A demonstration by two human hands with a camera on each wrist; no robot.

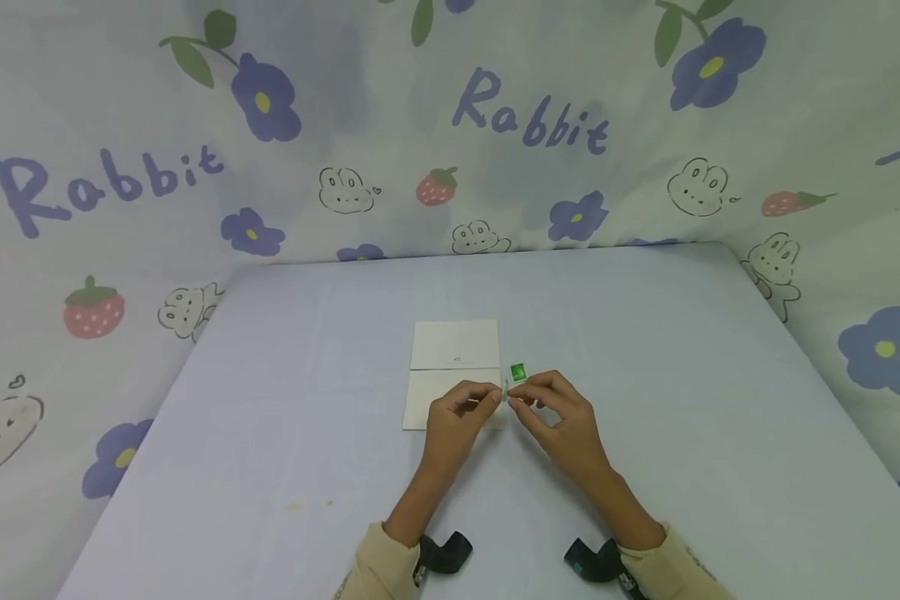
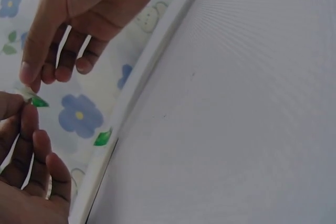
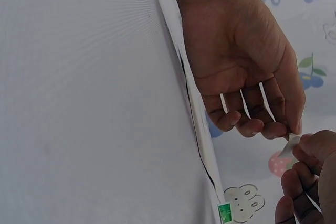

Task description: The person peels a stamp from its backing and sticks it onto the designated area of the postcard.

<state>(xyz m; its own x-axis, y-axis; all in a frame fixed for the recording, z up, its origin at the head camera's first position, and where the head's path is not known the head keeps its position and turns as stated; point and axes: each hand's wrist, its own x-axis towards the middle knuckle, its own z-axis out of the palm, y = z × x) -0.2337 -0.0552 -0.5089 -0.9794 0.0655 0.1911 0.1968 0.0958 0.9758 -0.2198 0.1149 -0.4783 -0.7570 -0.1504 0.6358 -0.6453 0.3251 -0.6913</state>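
Note:
Thumb and forefinger of my left hand (image 1: pixel 456 425) pinch a small thin stamp-like piece (image 1: pixel 506 390), green on one face and pale on the other. From the other side, my right hand (image 1: pixel 564 427) pinches it too, fingertips almost meeting the left ones. In the left wrist view the piece's green face (image 2: pixel 39 100) shows; the right wrist view has its pale side (image 3: pixel 290 145). Fingers partly cover it. Beneath the left hand lies an open cream booklet (image 1: pixel 456 346), its lower page partly hidden. A green stamp with a white border (image 1: pixel 518 372) lies beside it.
The white-covered table (image 1: pixel 307 375) reaches back to a patterned cloth (image 1: pixel 390 108) with flowers, rabbits and strawberries. Black wrist-worn devices (image 1: pixel 450 553) sit by both cuffs. Faint yellowish marks (image 1: pixel 294 506) show on the table at the front left.

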